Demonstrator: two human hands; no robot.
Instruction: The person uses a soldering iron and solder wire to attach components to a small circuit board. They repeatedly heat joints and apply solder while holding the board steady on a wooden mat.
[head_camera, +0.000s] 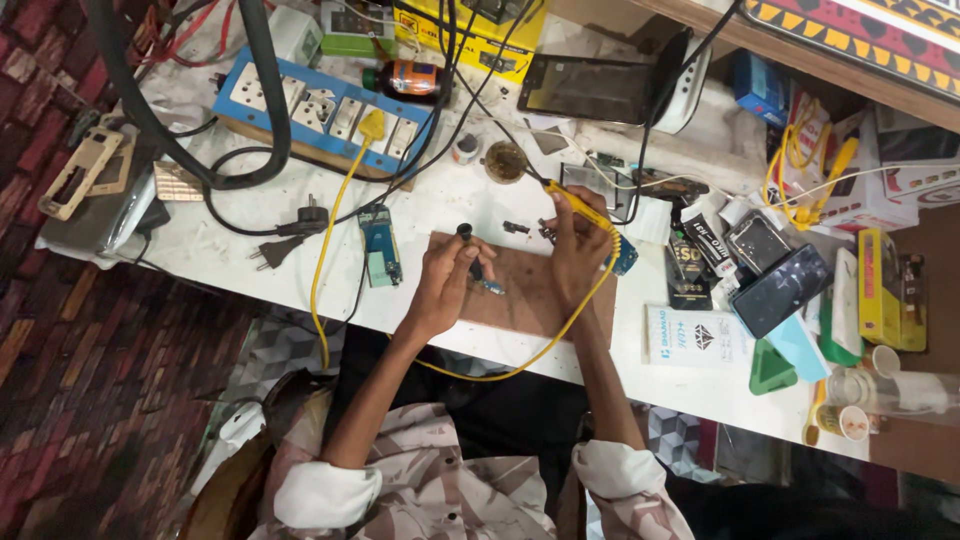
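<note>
While the left hand pins a small part with a black tool on the brown board at the table's near edge, the right hand's grip is closed on a yellow iron; soldering looks underway, unfinished.

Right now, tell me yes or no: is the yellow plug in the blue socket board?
Yes, the yellow plug sits in the blue socket board.

The small part under the left hand is too tiny to identify, and that hand's fingertips hide the lower end of the black tool. The right hand covers the yellow soldering iron grip. Far right of it, the clear cup runs off-frame.
</note>
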